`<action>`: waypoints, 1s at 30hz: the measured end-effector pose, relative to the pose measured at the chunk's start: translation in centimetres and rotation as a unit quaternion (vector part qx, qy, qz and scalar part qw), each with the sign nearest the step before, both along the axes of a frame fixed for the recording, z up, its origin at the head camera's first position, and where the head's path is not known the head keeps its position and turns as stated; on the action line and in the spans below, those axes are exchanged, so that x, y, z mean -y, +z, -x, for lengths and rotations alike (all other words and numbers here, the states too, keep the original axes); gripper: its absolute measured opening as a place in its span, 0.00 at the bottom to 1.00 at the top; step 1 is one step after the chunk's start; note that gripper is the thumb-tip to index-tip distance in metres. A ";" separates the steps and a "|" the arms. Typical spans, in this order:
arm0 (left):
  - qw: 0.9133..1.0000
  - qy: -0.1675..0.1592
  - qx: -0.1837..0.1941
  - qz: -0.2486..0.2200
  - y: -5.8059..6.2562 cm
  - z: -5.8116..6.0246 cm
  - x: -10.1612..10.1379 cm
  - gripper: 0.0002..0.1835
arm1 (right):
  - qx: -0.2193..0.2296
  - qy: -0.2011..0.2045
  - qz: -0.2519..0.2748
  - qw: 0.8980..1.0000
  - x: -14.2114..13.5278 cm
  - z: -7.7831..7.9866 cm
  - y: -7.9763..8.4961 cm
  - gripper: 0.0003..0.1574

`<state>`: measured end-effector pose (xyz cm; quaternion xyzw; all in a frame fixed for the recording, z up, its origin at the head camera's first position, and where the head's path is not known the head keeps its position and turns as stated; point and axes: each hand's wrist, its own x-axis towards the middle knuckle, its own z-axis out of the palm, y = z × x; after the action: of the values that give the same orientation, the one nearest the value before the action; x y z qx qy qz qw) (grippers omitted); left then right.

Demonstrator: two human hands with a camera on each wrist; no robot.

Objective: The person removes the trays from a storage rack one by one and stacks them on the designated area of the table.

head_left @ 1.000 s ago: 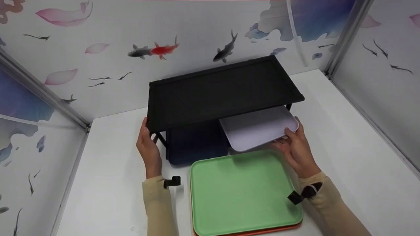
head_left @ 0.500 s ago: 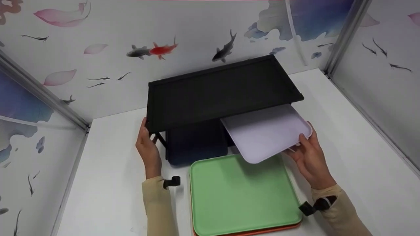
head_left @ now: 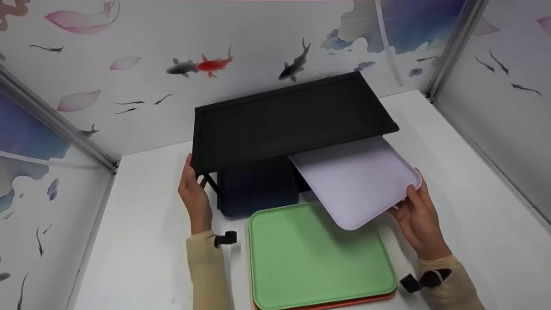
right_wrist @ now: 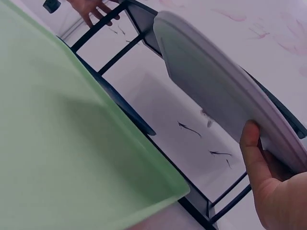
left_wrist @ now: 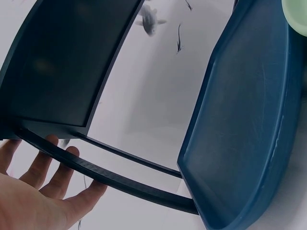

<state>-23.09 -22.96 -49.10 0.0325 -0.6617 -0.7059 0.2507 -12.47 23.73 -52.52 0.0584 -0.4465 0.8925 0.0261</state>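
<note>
Between the thumb and fingers of the right hand, a lilac tray is pinched at its right corner; a black rack is touched at its side by the left hand's extended fingers. Work is judged midway: the tray is half covered by the rack's top, not yet set down. A navy tray is partly sheltered beneath; in front, a green tray is stacked on an orange tray.

I saw white walls with painted fish and pink petals, grey metal posts in the corners, and a white table below.
</note>
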 end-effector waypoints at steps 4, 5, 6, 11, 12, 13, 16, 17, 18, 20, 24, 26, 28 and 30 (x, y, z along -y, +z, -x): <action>1.000 -0.005 -0.004 0.003 0.0 -0.1 0.0 0.24 | 0.000 -0.009 -0.002 1.000 -0.2 -0.3 -0.2 0.35; 1.000 -0.006 -0.007 0.004 -0.1 -0.1 0.0 0.24 | 0.001 -0.012 -0.006 1.000 -0.3 -0.3 -0.3 0.35; 1.000 -0.008 -0.008 0.004 -0.1 -0.1 0.0 0.24 | 0.001 -0.015 -0.009 1.000 -0.3 -0.3 -0.3 0.35; 1.000 -0.010 -0.010 -0.002 0.0 0.0 -0.1 0.24 | 0.001 -0.020 -0.020 1.000 -0.6 -0.5 -0.5 0.34; 1.000 -0.009 -0.009 -0.003 0.0 0.0 -0.1 0.24 | 0.002 -0.021 -0.022 1.000 -0.7 -0.6 -0.5 0.34; 1.000 -0.008 -0.009 -0.004 0.0 0.0 -0.1 0.24 | 0.003 -0.022 -0.025 0.999 -0.7 -0.6 -0.6 0.35; 1.000 -0.010 -0.008 -0.005 0.0 0.0 -0.1 0.24 | 0.008 -0.026 -0.030 0.999 -0.8 -0.7 -0.6 0.35; 1.000 -0.010 -0.008 -0.004 0.0 0.1 -0.1 0.24 | 0.008 -0.026 -0.028 0.999 -0.8 -0.8 -0.7 0.35; 1.000 -0.011 -0.008 -0.003 0.0 0.1 0.0 0.24 | 0.008 -0.027 -0.028 0.999 -0.8 -0.8 -0.7 0.35; 1.000 -0.012 -0.008 0.000 0.0 0.0 0.0 0.24 | 0.010 -0.027 -0.024 0.999 -0.8 -0.8 -0.7 0.35; 1.000 -0.011 -0.009 0.007 0.0 0.0 0.0 0.25 | 0.011 -0.026 -0.022 0.999 -0.8 -0.9 -0.7 0.35; 1.000 -0.012 -0.010 0.009 -0.1 -0.1 0.0 0.25 | 0.011 -0.026 -0.017 0.999 -0.8 -0.9 -0.7 0.35; 1.000 -0.010 -0.011 0.009 -0.1 0.0 0.0 0.25 | 0.013 -0.028 -0.013 0.999 -0.9 -1.0 -0.7 0.35; 1.000 -0.010 -0.011 0.008 -0.1 0.0 0.0 0.24 | 0.013 -0.029 -0.010 0.999 -0.9 -1.1 -0.8 0.35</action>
<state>-23.10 -22.96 -49.21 0.0160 -0.6645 -0.7036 0.2512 -11.35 24.67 -53.28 0.0345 -0.4575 0.8874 0.0455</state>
